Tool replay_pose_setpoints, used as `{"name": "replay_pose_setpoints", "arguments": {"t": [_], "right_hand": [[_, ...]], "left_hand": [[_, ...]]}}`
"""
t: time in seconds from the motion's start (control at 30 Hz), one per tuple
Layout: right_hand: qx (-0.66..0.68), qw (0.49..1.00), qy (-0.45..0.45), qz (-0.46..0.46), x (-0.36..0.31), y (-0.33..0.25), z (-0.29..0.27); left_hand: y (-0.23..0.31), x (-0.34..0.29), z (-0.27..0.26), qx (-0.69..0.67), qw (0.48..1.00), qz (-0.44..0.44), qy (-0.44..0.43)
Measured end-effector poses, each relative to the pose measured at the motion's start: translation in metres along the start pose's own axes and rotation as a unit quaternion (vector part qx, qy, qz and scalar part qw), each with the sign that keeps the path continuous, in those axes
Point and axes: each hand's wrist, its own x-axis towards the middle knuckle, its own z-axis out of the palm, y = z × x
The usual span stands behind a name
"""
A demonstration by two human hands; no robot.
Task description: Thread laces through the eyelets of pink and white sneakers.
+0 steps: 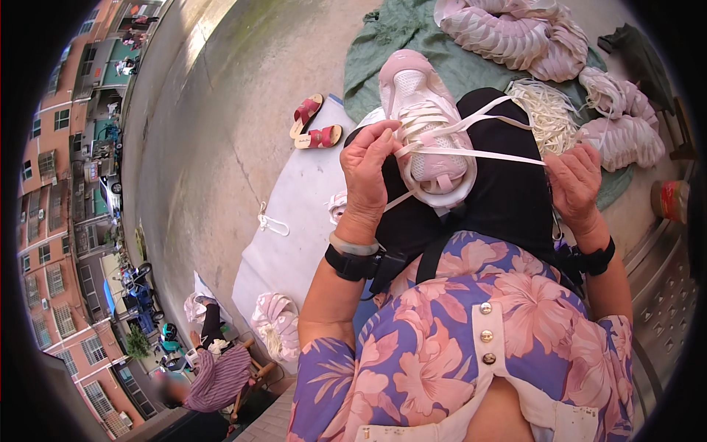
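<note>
A pink and white sneaker (407,85) rests on my lap between my black-trousered thighs, toe pointing away from me. Flat cream laces cross its tongue in several rows. My right hand (574,180), out to the right of the shoe, pinches the end of a white shoelace (497,154) stretched tight from the upper eyelets. At the shoe's left side, my left hand (366,166) is closed, thumb and forefinger pinching lace close to the eyelets. Another lace length loops loosely over my right thigh, and one hangs down beside the heel on the left.
A heap of cream laces (549,114) lies right of my knee. Bundled pink-white shoe uppers (515,33) sit on a green cloth (361,74). Red sandals (319,138) stand on a white sheet (283,214) at left. Another person (217,376) sits at lower left. A red can-like container (670,201) stands far right.
</note>
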Motion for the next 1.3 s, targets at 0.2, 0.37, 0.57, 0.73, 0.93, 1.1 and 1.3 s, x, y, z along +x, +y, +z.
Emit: {"name": "replay_pose_setpoints", "arguments": {"t": [0.2, 0.37, 0.57, 0.73, 0.93, 1.1, 1.3], "right_hand": [[0.053, 0.997, -0.014, 0.06, -0.002, -0.007, 0.018], [0.135, 0.98, -0.081, 0.126, 0.009, -0.014, 0.02], [0.145, 0.985, -0.055, 0.081, 0.042, -0.043, 0.044], [0.132, 0.983, -0.068, 0.105, 0.036, -0.042, 0.065], [0.121, 0.987, -0.065, 0.083, 0.043, -0.049, 0.063], [0.122, 0.979, -0.12, 0.11, 0.047, -0.05, 0.07], [0.137, 0.971, -0.135, 0.141, 0.048, -0.05, 0.07]], "left_hand": [[-0.008, -0.005, 0.0, -0.017, 0.999, -0.007, 0.049], [-0.014, -0.007, 0.002, 0.08, 0.991, 0.081, 0.065], [0.027, -0.008, 0.037, 0.458, 0.823, 0.337, -0.009], [-0.009, -0.006, 0.06, 0.511, 0.799, 0.315, -0.013], [-0.009, -0.013, 0.058, 0.522, 0.797, 0.304, 0.011], [-0.017, -0.01, 0.058, 0.517, 0.803, 0.296, 0.028], [-0.018, -0.009, 0.059, 0.51, 0.809, 0.289, 0.044]]}}
